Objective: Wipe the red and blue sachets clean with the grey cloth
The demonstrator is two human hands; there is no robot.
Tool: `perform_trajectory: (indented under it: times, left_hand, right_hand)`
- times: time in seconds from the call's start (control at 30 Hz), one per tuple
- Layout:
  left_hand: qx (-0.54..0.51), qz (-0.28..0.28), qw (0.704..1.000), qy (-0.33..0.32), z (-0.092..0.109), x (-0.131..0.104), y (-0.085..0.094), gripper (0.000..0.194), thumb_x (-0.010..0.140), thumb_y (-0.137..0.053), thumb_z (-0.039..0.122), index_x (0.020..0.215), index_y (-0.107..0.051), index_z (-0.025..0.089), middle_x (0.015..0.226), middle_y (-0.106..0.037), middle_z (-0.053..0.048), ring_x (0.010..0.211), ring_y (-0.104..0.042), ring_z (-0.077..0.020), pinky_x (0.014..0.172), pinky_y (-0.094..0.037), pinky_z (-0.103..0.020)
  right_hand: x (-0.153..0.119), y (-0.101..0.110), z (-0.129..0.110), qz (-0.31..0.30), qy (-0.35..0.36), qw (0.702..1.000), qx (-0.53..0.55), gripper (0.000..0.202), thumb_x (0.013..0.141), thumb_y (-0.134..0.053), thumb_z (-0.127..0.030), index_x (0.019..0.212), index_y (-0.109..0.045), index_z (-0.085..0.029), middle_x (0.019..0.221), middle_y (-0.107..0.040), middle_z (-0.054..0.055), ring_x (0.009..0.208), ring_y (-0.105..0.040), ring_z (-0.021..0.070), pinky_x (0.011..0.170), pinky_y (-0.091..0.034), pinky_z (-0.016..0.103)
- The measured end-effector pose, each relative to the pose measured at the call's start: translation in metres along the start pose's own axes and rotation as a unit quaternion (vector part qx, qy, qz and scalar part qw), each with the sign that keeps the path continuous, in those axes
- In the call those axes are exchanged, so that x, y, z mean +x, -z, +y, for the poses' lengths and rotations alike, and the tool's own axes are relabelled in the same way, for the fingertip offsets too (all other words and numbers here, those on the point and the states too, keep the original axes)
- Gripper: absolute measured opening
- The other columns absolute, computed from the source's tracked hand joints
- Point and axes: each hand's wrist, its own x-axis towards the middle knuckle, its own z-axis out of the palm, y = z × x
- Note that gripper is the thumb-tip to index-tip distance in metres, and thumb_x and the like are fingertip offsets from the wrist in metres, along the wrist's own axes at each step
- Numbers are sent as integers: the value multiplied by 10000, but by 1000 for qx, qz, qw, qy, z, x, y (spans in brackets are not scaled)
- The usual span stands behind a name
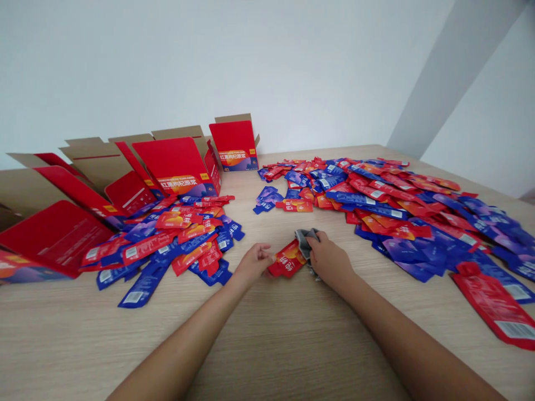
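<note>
Left hand (251, 267): thumb and fingers pinching the left end of a flat red-and-orange foil-like sachet (288, 259). Right hand (332, 259): fingers closed on a crumpled grey cloth (307, 240), pressed against the sachet's right end. Sachet sits between the hands, just above or on the pale wood-grain table (267, 345); contact unclear. Smaller pile of red and blue sachets (194, 236) at left, larger spread of red and blue sachets (393, 209) at right. Open red cardboard boxes (173, 161) stand behind the smaller pile.
</note>
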Motion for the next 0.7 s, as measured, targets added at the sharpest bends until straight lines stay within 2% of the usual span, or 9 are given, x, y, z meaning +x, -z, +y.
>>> perform_trajectory:
  times: [0.1,0.17,0.23,0.3,0.37,0.47,0.57,0.63,0.7]
  left_hand:
    - [95,-6,995,29,5,-6,-4,433,721,-606,215,1112,-446,124,655,-537,55,460,-491,-93,441,-375,-217]
    - [199,-4,980,-5,10,-11,-7,375,712,-610,207,1065,-504,137,694,-567,30,565,-544,-119,511,-400,-228]
    - [308,-1,949,-60,14,-18,-12,297,708,-616,226,992,-556,163,797,-620,-12,728,-594,-162,630,-425,-255]
    - [392,5,914,-103,18,-25,-17,274,715,-621,280,963,-568,177,931,-640,-55,875,-600,-207,731,-423,-286]
    - [435,10,894,-105,20,-30,-20,304,720,-622,327,974,-547,178,1002,-636,-83,927,-599,-234,757,-420,-299]
    - [426,28,901,-76,19,-29,-19,303,729,-607,305,980,-500,173,982,-644,-94,895,-612,-232,707,-424,-283]
    - [332,43,940,-65,13,-20,-14,229,744,-548,221,954,-473,170,869,-656,-66,725,-615,-174,599,-411,-244]
    - [231,3,972,-37,9,-11,-10,141,752,-489,190,891,-478,171,685,-627,-8,504,-535,-116,480,-362,-214]
    - [132,-54,990,-5,8,-4,-7,70,743,-458,186,806,-486,173,519,-534,50,360,-401,-74,391,-281,-190]
  right_hand:
    - [-3,-3,-5,38,16,999,0,347,905,-349,-274,1151,-579,-193,1171,-523,117,995,-538,219,751,-431,297]
    - [-4,-5,-6,67,37,997,-10,385,914,-355,-385,1111,-605,-170,1136,-549,133,1068,-477,257,823,-414,332]
    - [-3,-7,-5,83,50,995,-20,439,886,-396,-481,1079,-616,-154,1128,-554,149,1086,-442,285,840,-409,364]
    - [0,-9,-2,86,57,994,-23,411,867,-445,-464,1069,-610,-145,1128,-551,153,1077,-440,284,829,-416,365]
    - [2,-10,3,85,66,994,-22,324,867,-462,-342,1080,-599,-140,1133,-550,146,1052,-454,263,836,-417,352]
    - [1,-6,4,110,81,991,-8,335,839,-441,-174,1144,-574,-135,1179,-530,141,1036,-460,245,881,-407,350]
    - [-10,0,-9,144,117,982,19,457,831,-428,-135,1281,-491,-177,1265,-475,131,1087,-429,251,908,-406,364]
    - [-19,1,-23,129,164,978,27,518,836,-426,-127,1343,-433,-232,1300,-455,111,1102,-422,244,913,-405,361]
    - [-25,0,-35,88,217,972,24,525,847,-413,-121,1349,-430,-276,1321,-456,84,1095,-434,231,907,-407,351]
